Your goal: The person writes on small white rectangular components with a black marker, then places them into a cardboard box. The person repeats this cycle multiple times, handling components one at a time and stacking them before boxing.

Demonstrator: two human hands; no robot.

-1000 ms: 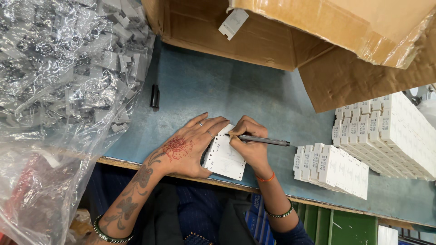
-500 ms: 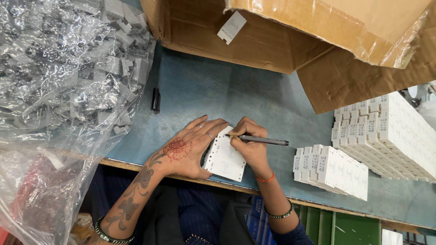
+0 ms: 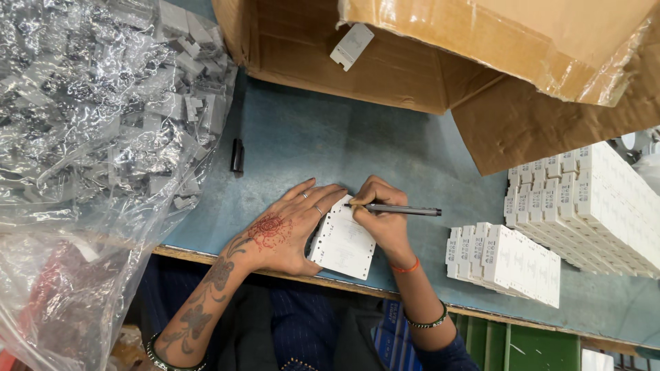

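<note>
Left hand [image 3: 285, 230] lies flat, fingers spread apart, pressing the left edge of a white perforated label sheet [image 3: 344, 242] at the near edge of the blue counter [image 3: 344, 144]. Right hand [image 3: 381, 220] has its fingers clamped together on a dark pen [image 3: 402, 210], tip on the sheet's upper corner, barrel pointing to 3 o'clock.

Risks, as judged:
- Sheet overhangs the counter edge at 6 o'clock; lighter pressure from the left hand could let it slide or tip off.
- Pen tip sits by the perforated edge; a hard stroke could tear it.
- White module blocks [image 3: 505, 261] stand near at 3 o'clock; a sweeping right wrist could topple them.
- Pen cap [image 3: 237, 155], at 11 o'clock, could roll under the clear bag of grey parts [image 3: 96, 130].
</note>
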